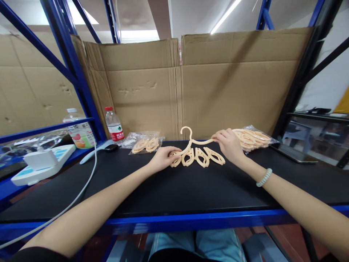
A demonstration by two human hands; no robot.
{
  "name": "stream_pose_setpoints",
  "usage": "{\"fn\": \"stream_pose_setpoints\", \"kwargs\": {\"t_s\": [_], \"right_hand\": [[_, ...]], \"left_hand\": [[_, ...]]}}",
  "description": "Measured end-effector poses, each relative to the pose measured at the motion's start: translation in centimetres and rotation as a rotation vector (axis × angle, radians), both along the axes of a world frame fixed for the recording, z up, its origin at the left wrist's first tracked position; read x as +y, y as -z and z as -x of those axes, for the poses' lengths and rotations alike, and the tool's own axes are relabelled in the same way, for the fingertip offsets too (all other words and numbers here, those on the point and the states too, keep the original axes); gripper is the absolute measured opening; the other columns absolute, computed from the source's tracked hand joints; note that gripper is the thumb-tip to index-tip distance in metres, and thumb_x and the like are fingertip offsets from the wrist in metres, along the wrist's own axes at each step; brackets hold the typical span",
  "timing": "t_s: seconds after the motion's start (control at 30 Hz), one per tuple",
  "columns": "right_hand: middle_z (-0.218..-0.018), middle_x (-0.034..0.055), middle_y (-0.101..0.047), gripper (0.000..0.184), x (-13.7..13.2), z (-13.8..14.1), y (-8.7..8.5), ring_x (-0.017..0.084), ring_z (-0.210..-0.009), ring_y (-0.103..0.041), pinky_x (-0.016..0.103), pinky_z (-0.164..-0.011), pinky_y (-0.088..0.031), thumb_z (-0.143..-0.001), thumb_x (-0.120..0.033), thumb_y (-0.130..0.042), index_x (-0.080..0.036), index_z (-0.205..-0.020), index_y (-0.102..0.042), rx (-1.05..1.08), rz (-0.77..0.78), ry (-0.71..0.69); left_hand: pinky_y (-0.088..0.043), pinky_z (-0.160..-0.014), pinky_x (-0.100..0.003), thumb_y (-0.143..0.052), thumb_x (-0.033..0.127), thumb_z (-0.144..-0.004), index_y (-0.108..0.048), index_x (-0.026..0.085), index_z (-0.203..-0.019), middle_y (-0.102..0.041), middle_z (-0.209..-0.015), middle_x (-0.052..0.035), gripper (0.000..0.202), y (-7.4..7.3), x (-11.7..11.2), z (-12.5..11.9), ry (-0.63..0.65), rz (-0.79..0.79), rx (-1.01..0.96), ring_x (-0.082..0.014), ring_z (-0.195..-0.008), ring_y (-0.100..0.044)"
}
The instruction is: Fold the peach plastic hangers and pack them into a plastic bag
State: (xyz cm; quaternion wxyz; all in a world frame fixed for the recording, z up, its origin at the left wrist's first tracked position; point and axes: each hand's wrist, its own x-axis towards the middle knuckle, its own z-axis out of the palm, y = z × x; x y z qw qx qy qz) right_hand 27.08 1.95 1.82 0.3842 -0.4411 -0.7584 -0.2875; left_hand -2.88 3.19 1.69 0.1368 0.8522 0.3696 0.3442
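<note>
A cream-coloured clothes hanger [202, 142] with its hook pointing up is held between my two hands. My left hand [164, 158] is closed on its left arm, and my right hand [228, 145] pinches the end of its right arm. Several folded cream hangers lie in a row on the black tabletop below it, among them one folded hanger [202, 157] near the middle. The leftmost folded one is partly covered by my left fingers. Beyond my right hand rests a clear plastic bag [255, 139] full of cream pieces.
A smaller plastic bag [145, 144] with cream pieces lies left of centre. A red-capped water bottle [114, 125] stands behind it. At left are a power strip [43, 165] and a white cable [92, 171]. A tablet-like device [296, 154] sits at right, and a cardboard wall [240, 83] rises behind.
</note>
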Motion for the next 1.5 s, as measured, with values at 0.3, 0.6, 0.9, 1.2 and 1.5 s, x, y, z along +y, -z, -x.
{"fn": "stream_pose_setpoints", "kwargs": {"t_s": [0.3, 0.6, 0.9, 1.2, 1.5], "right_hand": [[-0.112, 0.0089, -0.060, 0.025, -0.1, 0.1, 0.1, 0.024, -0.092, -0.057, 0.038, -0.078, -0.041, -0.092, -0.017, -0.041, -0.022, -0.089, -0.065, 0.063, 0.010, 0.042], [-0.130, 0.0109, -0.043, 0.021, 0.2, 0.2, 0.2, 0.028, -0.112, -0.047, 0.048, -0.091, -0.046, -0.088, -0.015, -0.045, -0.022, -0.086, -0.065, 0.144, -0.024, -0.068], [-0.126, 0.0101, -0.055, 0.022, 0.4, 0.3, 0.2, 0.024, -0.112, -0.057, 0.047, -0.095, -0.049, -0.088, -0.013, -0.042, -0.021, -0.089, -0.062, 0.215, 0.020, -0.287], [-0.093, 0.0064, -0.067, 0.017, 0.3, 0.1, 0.0, 0.023, -0.092, -0.064, 0.037, -0.074, -0.056, -0.080, -0.021, -0.058, -0.022, -0.097, -0.056, 0.456, 0.325, -0.384], [-0.080, 0.0031, -0.068, 0.036, 0.2, 0.6, -0.5, 0.015, -0.069, -0.061, 0.029, -0.062, -0.050, -0.067, -0.035, -0.076, -0.020, -0.092, -0.056, 0.971, 0.556, -0.655]], "left_hand": [[-0.050, -0.077, -0.031, -0.058, 0.030, -0.076, -0.067, 0.020, -0.100, -0.071, -0.099, -0.0049, 0.028, 0.2, 0.5, 0.2, -0.010, 0.081, -0.067, -0.0202, -0.083, -0.065], [-0.051, -0.068, -0.028, -0.059, 0.031, -0.075, -0.065, 0.019, -0.096, -0.069, -0.092, -0.0047, 0.025, 0.3, 0.6, 0.2, -0.013, 0.153, -0.127, -0.0176, -0.074, -0.064], [-0.050, -0.064, -0.028, -0.062, 0.030, -0.074, -0.063, 0.014, -0.093, -0.067, -0.089, -0.0056, 0.025, 0.3, 0.8, 0.1, 0.044, 0.255, -0.277, -0.0138, -0.065, -0.061], [-0.052, -0.064, -0.027, -0.072, 0.024, -0.068, -0.062, 0.012, -0.094, -0.065, -0.072, -0.0015, 0.031, -0.2, 0.1, -0.2, 0.028, 0.400, -0.569, -0.0127, -0.063, -0.064], [-0.051, -0.060, -0.017, -0.079, 0.021, -0.062, -0.063, 0.010, -0.093, -0.065, -0.070, -0.0004, 0.036, -1.2, -0.6, -0.2, 0.056, 0.512, -0.884, -0.0074, -0.060, -0.062]]}}
